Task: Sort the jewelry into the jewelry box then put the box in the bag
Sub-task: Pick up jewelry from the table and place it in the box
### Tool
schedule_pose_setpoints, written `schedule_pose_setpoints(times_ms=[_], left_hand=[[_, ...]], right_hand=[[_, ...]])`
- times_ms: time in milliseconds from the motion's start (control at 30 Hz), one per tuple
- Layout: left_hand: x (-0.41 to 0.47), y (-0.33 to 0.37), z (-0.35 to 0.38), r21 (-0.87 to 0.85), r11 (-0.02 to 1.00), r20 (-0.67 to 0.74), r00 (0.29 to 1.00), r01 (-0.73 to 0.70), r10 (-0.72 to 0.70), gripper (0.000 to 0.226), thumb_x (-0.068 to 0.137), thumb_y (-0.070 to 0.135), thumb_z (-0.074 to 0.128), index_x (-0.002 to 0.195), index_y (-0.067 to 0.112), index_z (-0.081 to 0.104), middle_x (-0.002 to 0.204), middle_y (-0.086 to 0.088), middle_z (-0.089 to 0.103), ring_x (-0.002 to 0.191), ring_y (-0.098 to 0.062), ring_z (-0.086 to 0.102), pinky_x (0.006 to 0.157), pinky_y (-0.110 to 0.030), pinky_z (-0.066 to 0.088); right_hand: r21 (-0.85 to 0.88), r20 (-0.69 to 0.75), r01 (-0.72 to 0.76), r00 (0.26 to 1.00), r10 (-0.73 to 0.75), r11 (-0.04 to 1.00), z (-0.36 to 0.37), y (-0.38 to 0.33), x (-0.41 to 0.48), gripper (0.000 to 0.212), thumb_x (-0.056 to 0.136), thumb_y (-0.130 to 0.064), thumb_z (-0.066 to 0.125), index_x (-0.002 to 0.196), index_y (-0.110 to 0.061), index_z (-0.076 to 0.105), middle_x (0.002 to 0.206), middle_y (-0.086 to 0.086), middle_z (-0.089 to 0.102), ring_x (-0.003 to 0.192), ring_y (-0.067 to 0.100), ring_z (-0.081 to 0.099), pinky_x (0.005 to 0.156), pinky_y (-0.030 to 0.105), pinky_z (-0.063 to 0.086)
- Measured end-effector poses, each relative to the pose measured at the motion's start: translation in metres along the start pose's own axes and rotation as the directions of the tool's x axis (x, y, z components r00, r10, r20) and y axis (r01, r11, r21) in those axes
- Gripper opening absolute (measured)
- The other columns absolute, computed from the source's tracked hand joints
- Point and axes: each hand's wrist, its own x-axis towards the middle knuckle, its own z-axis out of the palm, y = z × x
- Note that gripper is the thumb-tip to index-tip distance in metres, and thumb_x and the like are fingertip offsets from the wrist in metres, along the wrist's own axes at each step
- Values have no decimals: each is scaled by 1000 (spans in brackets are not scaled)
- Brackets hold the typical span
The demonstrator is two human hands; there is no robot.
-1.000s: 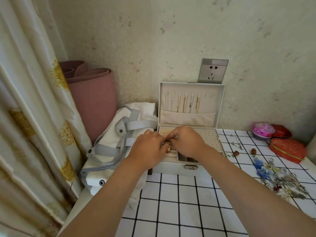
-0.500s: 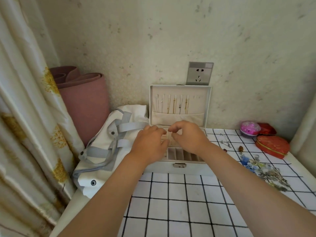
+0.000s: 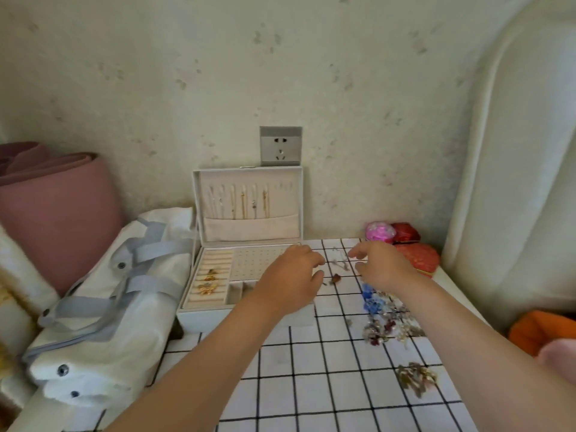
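Observation:
The white jewelry box (image 3: 199, 319) stands open against the wall, with necklaces hanging in its lid (image 3: 249, 201) and gold rings (image 3: 208, 283) in its left ring rolls. Left of the box lies the white bag (image 3: 103, 307) with grey straps. My left hand (image 3: 288, 283) hovers over the box's right front corner, fingers loosely curved and empty. My right hand (image 3: 378, 266) hangs just right of the box, fingers relaxed, holding nothing. Between the two hands small loose pieces (image 3: 336, 278) lie on the checked cloth. A heap of blue and mixed jewelry (image 3: 385, 319) spreads below my right wrist.
A grey wall socket (image 3: 280, 146) sits above the box lid. A pink ball (image 3: 380, 232) and red cases (image 3: 417, 257) stand at the back right. A pink rolled mat (image 3: 59, 210) leans at the left. White upholstery (image 3: 514, 182) rises on the right, with an orange item (image 3: 539, 332) below.
Both hands have left the ring rolls and moved right to the loose pieces beside the box. The view has swung right, and gold rings now show in the rolls.

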Motion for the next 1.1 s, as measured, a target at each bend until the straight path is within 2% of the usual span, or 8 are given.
schedule_pose_setpoints(times_ms=[300,467,533,733,900,967,1033,1100], left_hand=[[69,33,47,210,974,401,901,86,-166,50,100,14,47,148,26,43,152,-6,41,138,-25,41,111,-35,38],[82,35,66,358,930,425,873,82,-240,47,92,3,54,137,17,54,136,-11,53,119,-28,55,91,-33,47],[83,33,71,378,923,409,880,78,-242,42,87,-1,58,127,13,61,125,-11,58,110,-29,59,83,-32,47],[66,31,74,261,961,244,957,94,-160,34,88,-6,51,112,12,66,111,-9,62,100,-27,60,88,-37,53],[51,27,36,2,981,40,981,192,-192,30,86,0,50,108,17,63,106,-4,58,97,-23,59,82,-34,51],[38,22,14,-85,979,-74,979,186,-193,31,90,8,55,119,20,59,109,-2,59,99,-20,58,85,-32,50],[35,19,8,-162,967,-104,971,197,-215,36,93,14,58,129,20,57,114,0,58,102,-16,56,90,-26,45],[30,19,6,-222,951,-105,965,214,-242,28,94,16,60,122,21,64,110,3,58,94,-12,56,86,-21,42]], right_hand=[[-186,86,65,995,-49,980,6,43,8,60,91,-1,53,138,-37,57,143,-2,57,124,22,57,95,39,54],[-244,122,116,989,-88,963,14,46,15,60,91,0,53,137,-38,57,137,0,58,116,23,61,91,39,55],[-284,79,135,990,-118,949,17,47,17,53,91,-5,58,130,-41,63,130,-2,61,110,23,63,88,39,56],[-273,30,122,993,-118,954,13,42,8,23,93,-27,66,115,-32,72,112,-3,70,99,20,66,79,32,55],[-65,-78,142,986,-147,988,-3,4,-3,17,93,-25,64,104,-24,77,100,-5,74,91,17,68,77,35,57],[34,-114,168,980,-163,985,-12,-19,-12,20,93,-26,65,110,-24,76,104,-8,74,94,14,67,80,35,57],[125,-109,167,982,-154,978,-13,-21,-12,24,93,-25,67,116,-24,74,109,-9,73,100,12,66,86,33,54],[220,-109,147,986,-125,964,-9,-14,-12,26,93,-25,67,119,-22,73,112,-7,72,103,9,65,91,28,51]])
